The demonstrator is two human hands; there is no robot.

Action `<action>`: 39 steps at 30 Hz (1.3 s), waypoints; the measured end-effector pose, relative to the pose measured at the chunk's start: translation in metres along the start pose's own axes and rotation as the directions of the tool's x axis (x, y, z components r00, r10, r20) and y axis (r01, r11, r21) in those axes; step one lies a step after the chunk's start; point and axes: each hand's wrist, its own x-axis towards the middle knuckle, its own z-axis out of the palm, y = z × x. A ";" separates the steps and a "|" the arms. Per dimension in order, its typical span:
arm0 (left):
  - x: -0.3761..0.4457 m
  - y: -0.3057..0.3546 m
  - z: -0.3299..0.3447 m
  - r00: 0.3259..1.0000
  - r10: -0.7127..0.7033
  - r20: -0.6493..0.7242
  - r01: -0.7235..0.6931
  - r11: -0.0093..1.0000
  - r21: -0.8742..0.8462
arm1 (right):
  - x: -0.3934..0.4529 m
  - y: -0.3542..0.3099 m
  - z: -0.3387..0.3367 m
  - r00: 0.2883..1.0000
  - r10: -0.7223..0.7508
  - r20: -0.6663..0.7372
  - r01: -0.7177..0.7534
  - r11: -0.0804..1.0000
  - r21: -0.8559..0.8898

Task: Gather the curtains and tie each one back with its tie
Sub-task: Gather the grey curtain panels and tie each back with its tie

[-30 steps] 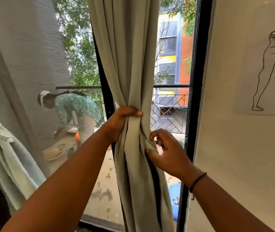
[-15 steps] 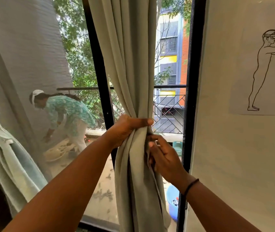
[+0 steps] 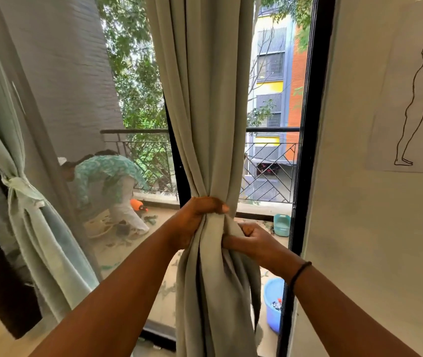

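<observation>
Glass balcony doors fill the whole view, and closest in there are two bare forearms reaching up, so two hands working one curtain. That grey-green curtain (image 3: 205, 124) hangs down the middle of the glass and is bunched into a tight waist. Left hand (image 3: 195, 220) is clamped around the bunch from the left with the thumb across the front; right hand (image 3: 254, 240) is closed on the folds from the right, just below it, a black band (image 3: 299, 274) on its wrist. Compared with half a second ago, the right hand has dug deeper into the fabric and the bundle is pulled in narrower. Second curtain (image 3: 32, 228) sits at far left, already knotted with its tie (image 3: 21, 185). Right wall has one line drawing (image 3: 416, 109). Out on the balcony: one person bending over (image 3: 107, 181) and two tubs, blue (image 3: 273, 302) and teal (image 3: 281, 224).
</observation>
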 end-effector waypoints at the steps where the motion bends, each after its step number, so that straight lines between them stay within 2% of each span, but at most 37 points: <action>1: -0.001 -0.001 -0.003 1.000 -0.013 0.023 0.014 0.999 -0.043 | -0.003 -0.003 0.001 1.000 -0.001 0.019 0.001 1.000 0.028; 3: -0.005 0.000 -0.011 0.997 -0.011 0.078 0.021 0.992 -0.124 | -0.011 -0.012 -0.002 0.999 -0.003 0.035 0.002 1.000 0.030; 6: -0.008 0.001 -0.017 0.994 -0.011 0.107 0.029 0.986 -0.167 | -0.030 -0.024 -0.022 1.000 -0.020 -0.002 0.020 0.997 -0.077; 9: -0.015 0.002 -0.014 1.000 0.026 -0.009 -0.027 0.994 -0.110 | -0.046 -0.040 -0.048 1.000 0.016 0.000 -0.015 0.961 -0.276; 11: -0.018 0.003 -0.012 0.998 0.061 -0.035 -0.065 0.992 -0.104 | -0.053 -0.060 -0.067 0.999 0.025 -0.034 -0.038 0.889 -0.457; 15: -0.017 0.004 -0.016 0.999 0.043 -0.008 -0.044 0.983 -0.176 | -0.059 -0.115 -0.103 0.984 -0.131 -0.119 0.033 0.800 -0.599; 18: -0.016 0.004 -0.020 0.980 0.056 0.189 -0.009 0.970 -0.241 | -0.046 -0.116 -0.117 0.989 -0.082 -0.120 -0.015 0.762 -0.647; 21: -0.026 0.004 -0.009 0.914 0.089 0.395 0.017 0.967 -0.255 | -0.022 -0.090 -0.114 0.982 -0.039 -0.185 -0.097 0.736 -0.670; 25: -0.046 0.004 0.011 0.882 0.078 0.465 0.046 0.967 -0.249 | 0.015 -0.053 -0.088 0.991 0.054 -0.122 -0.118 0.782 -0.611; 27: -0.056 0.008 0.020 0.848 0.101 0.521 -0.002 0.982 -0.188 | 0.032 -0.040 -0.072 0.992 0.049 -0.118 -0.112 0.777 -0.620; 29: -0.063 0.013 0.024 0.902 0.093 0.422 -0.076 0.995 -0.058 | 0.049 -0.039 -0.067 0.982 -0.063 -0.177 -0.095 0.645 -0.758; 30: -0.065 0.015 0.024 0.952 0.080 0.295 -0.101 0.993 0.055 | 0.053 -0.046 -0.067 0.968 -0.138 -0.208 -0.090 0.584 -0.807; 31: -0.066 0.017 0.025 0.986 0.081 0.146 -0.108 0.977 0.186 | 0.056 -0.055 -0.069 0.948 -0.212 -0.239 -0.071 0.591 -0.804; 32: -0.065 0.019 0.023 0.993 0.118 -0.010 -0.107 0.931 0.349 | 0.053 -0.071 -0.068 0.923 -0.251 -0.290 -0.046 0.678 -0.734; 33: -0.064 0.023 0.023 0.973 0.178 -0.144 -0.071 0.833 0.549 | 0.048 -0.090 -0.067 0.894 -0.254 -0.369 -0.017 0.804 -0.594; 34: -0.061 0.028 0.022 0.944 0.246 -0.220 -0.006 0.678 0.735 | 0.040 -0.110 -0.064 0.865 -0.232 -0.446 0.026 0.907 -0.421; 35: -0.058 0.032 0.018 0.922 0.294 -0.251 0.073 0.505 0.860 | 0.030 -0.130 -0.059 0.842 -0.208 -0.498 0.062 0.954 -0.294; 37: -0.051 0.037 0.012 0.903 0.362 -0.232 0.125 0.294 0.948 | 0.015 -0.161 -0.047 0.805 -0.225 -0.548 0.110 0.966 -0.236; 39: -0.042 0.038 0.012 0.904 0.376 -0.205 0.141 0.192 0.971 | 0.002 -0.175 -0.026 0.788 -0.283 -0.547 0.115 0.941 -0.319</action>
